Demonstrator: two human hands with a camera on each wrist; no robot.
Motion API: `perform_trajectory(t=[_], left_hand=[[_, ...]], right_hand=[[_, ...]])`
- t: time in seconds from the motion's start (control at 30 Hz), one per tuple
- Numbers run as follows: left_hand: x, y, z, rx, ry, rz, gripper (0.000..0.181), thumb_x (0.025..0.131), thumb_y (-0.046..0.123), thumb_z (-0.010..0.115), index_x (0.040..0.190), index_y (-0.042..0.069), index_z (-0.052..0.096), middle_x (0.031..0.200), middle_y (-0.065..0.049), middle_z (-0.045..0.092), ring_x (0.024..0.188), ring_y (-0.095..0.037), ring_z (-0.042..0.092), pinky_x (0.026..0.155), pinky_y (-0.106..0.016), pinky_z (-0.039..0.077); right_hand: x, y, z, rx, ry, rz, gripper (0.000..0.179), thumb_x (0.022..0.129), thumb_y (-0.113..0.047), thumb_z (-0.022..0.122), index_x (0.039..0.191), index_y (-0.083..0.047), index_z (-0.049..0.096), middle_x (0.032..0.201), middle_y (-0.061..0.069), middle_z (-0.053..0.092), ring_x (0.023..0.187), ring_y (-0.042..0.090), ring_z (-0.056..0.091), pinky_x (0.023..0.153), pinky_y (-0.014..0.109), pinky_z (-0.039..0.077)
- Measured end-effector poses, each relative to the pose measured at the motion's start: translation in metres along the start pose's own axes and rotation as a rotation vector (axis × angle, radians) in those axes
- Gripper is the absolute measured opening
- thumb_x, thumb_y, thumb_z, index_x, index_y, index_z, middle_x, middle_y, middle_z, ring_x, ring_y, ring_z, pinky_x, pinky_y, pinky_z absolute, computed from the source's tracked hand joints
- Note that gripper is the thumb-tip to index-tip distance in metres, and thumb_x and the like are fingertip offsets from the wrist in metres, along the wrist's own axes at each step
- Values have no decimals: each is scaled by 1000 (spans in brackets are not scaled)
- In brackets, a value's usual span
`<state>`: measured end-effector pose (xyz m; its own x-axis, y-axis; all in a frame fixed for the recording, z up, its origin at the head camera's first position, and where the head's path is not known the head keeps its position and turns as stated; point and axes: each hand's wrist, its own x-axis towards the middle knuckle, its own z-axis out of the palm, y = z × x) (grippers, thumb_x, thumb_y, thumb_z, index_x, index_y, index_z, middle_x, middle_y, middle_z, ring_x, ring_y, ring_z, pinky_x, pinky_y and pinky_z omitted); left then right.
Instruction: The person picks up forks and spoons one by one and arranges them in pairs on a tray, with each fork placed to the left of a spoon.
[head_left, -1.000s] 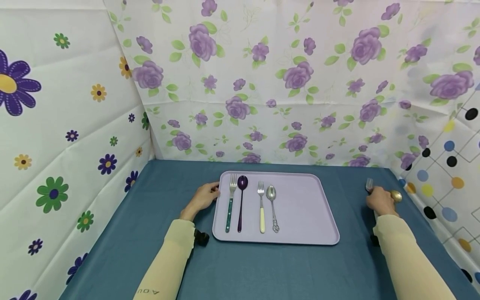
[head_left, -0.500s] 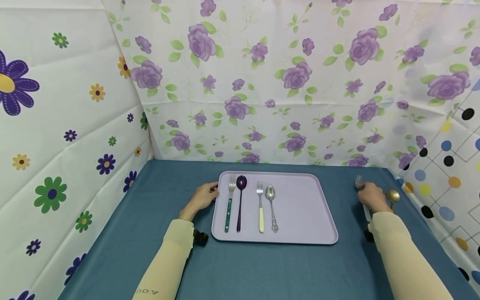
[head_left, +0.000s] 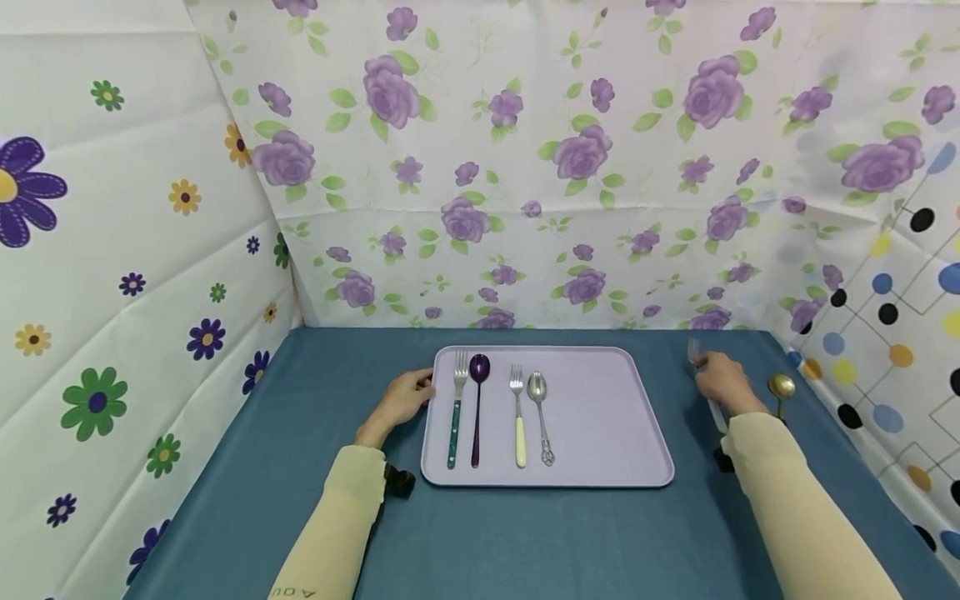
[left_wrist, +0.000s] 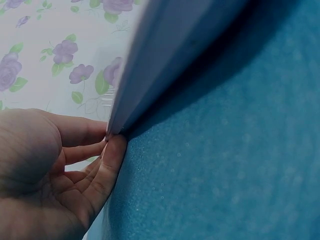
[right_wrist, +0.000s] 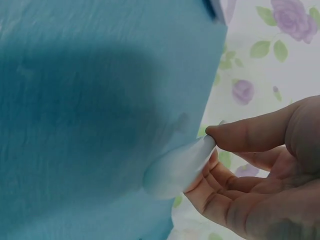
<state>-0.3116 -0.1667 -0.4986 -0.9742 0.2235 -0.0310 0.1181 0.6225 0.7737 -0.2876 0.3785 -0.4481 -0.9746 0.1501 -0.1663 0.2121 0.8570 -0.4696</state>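
Note:
My left hand [head_left: 405,398] pinches the left rim of a lilac rectangular tray [head_left: 600,417]. In the left wrist view its thumb and fingertips [left_wrist: 116,150] meet at the tray's edge. To the right of the tray, my right hand [head_left: 726,382] holds a fork [head_left: 693,348] with a pale handle [right_wrist: 175,172], pinched between thumb and fingers over the cloth. On the tray's left half lie a green-handled fork [head_left: 455,421], a dark purple spoon [head_left: 478,368], a cream-handled fork [head_left: 520,437] and a silver spoon [head_left: 537,387], roughly parallel.
A gold spoon [head_left: 782,386] lies at the right, partly hidden by the right sleeve [head_left: 795,492]. Blue-grey cloth [head_left: 570,542] covers the table. Flowered sheets [head_left: 525,167] stand behind and at the left; a dotted sheet [head_left: 900,358] stands at the right.
My right hand has moved left toward the tray with the fork, leaving the gold spoon behind. My left hand stays at the tray's rim. The head view has shifted slightly.

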Motion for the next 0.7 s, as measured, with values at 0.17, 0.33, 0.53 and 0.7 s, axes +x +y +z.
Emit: perform_trajectory(t=[0.17, 0.33, 0.53, 0.7], left_hand=[[0, 0, -1, 5, 4, 11, 48, 105, 5, 55, 150, -8, 49, 106, -13, 63, 92, -23, 61, 84, -40, 52], [-1, 2, -1, 2, 4, 5, 48, 105, 6, 55, 151, -8, 49, 107, -13, 63, 93, -23, 62, 85, -41, 52], [-1, 4, -1, -2, -2, -6, 49, 105, 7, 55, 151, -8, 48, 109, -14, 63, 96, -24, 62, 87, -42, 53], [1, -1, 0, -1, 1, -6, 49, 105, 7, 55, 152, -7, 48, 110, -14, 63, 96, -24, 62, 87, -41, 53]], right_hand=[[0, -10, -1, 7, -20, -32, 51, 95, -4, 43, 142, 15, 49, 138, 45, 46, 100, 46, 59, 73, 48, 54], [-2, -24, -3, 14, -60, -43, 51, 97, -4, 40, 144, 15, 47, 139, 45, 45, 85, 36, 60, 66, 41, 54], [-4, -41, -1, 31, -87, -34, 51, 96, -3, 39, 144, 15, 45, 139, 44, 44, 83, 35, 62, 64, 39, 57], [-4, -50, 6, 41, -103, -34, 52, 94, -1, 39, 144, 14, 44, 139, 43, 45, 85, 35, 60, 63, 36, 54]])
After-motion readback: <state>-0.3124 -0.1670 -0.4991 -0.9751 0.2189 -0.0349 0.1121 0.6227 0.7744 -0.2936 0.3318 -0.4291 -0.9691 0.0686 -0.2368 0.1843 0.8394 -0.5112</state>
